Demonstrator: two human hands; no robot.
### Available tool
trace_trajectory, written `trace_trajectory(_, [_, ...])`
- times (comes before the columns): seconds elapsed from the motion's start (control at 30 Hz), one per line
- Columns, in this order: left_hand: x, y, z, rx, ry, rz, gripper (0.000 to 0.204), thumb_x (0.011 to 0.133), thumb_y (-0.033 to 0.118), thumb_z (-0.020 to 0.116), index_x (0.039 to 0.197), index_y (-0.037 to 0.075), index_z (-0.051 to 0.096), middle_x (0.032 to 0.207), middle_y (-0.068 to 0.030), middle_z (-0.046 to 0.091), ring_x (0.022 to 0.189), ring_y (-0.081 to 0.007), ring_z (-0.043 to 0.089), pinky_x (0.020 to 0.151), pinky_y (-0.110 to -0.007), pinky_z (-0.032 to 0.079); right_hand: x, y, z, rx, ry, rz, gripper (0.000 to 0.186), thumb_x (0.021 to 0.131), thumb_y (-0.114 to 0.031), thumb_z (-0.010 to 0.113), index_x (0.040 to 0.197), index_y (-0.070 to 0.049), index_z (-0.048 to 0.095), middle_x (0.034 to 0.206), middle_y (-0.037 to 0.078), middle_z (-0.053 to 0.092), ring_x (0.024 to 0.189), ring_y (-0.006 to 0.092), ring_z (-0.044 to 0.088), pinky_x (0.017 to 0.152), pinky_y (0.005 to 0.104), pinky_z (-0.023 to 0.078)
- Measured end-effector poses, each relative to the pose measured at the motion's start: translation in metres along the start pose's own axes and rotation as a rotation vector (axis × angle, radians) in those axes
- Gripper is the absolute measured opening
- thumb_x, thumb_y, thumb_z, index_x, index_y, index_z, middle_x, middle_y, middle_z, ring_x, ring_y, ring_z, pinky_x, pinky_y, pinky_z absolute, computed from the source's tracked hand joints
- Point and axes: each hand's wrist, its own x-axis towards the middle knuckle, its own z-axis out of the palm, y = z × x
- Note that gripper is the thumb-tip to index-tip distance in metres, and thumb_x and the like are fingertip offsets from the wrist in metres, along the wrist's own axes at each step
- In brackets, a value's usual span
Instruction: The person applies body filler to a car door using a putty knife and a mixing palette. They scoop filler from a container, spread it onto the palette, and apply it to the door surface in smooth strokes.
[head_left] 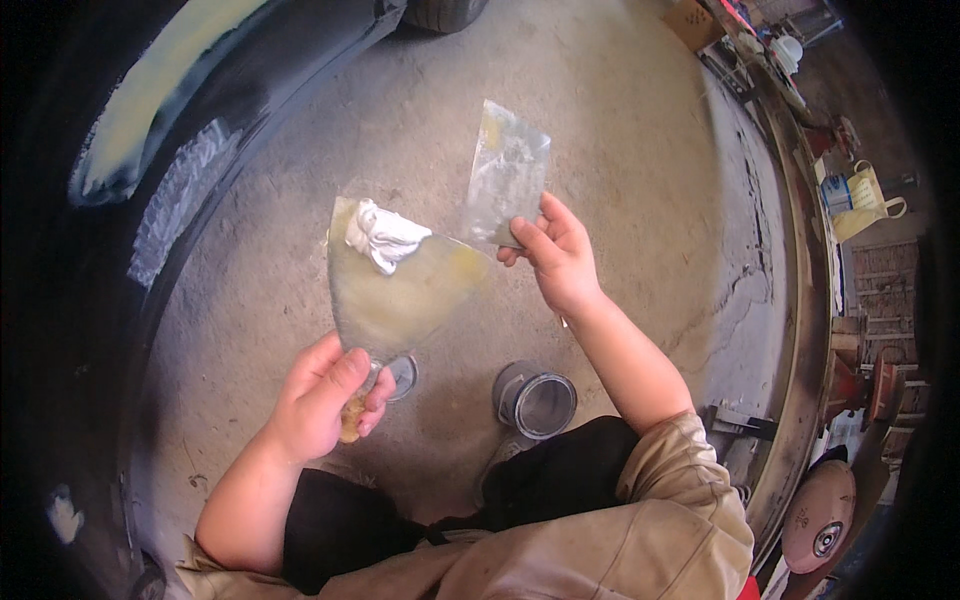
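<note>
My left hand [320, 400] grips a wide, fan-shaped putty knife [400, 300] by its handle, with a lump of white paste [385, 232] on the blade's upper part. Up and to the right, my right hand [550, 255] pinches the lower end of a rectangular, smeared metal scraper [505, 165], held apart from the wide blade. Below the two tools, an open grey metal tin [535, 400] stands on the concrete floor [260, 350], and a small round metal lid [404, 378] lies partly behind my left hand.
At the left is a dark vehicle panel [100, 330] with pale filler patches [150, 90]; a tyre [440, 12] shows at the top. Along the right are a long ledge [810, 300], a cardboard box [690, 22], a pale yellow container [862, 200] and a pinkish disc-shaped object [815, 510].
</note>
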Motion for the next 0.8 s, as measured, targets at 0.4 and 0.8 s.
trace_trajectory(0.4, [0.006,0.005,0.001,0.072,0.094,0.017,0.044,0.103,0.038,0.046,0.123,-0.001,0.048,0.072,-0.0076,0.049,0.052,-0.0138,0.048,0.047,-0.027,0.04,-0.043,-0.048,0.02,-0.717,0.031,-0.604,0.032,0.086,0.002,0.065,0.118,0.001,0.062,0.079,0.01,0.069,0.062,0.0148,0.066,0.057,0.0264,0.051])
trace_trajectory(0.8, [0.003,0.005,-0.002,0.071,0.125,0.052,0.044,0.102,0.039,0.047,0.121,-0.001,0.048,0.07,-0.0082,0.048,0.049,-0.0136,0.046,0.044,-0.027,0.038,-0.036,-0.074,0.013,-0.869,-0.545,-0.69,0.024,0.082,0.004,0.065,0.106,0.001,0.067,0.069,0.012,0.064,0.059,0.0258,0.066,0.055,0.0321,0.051])
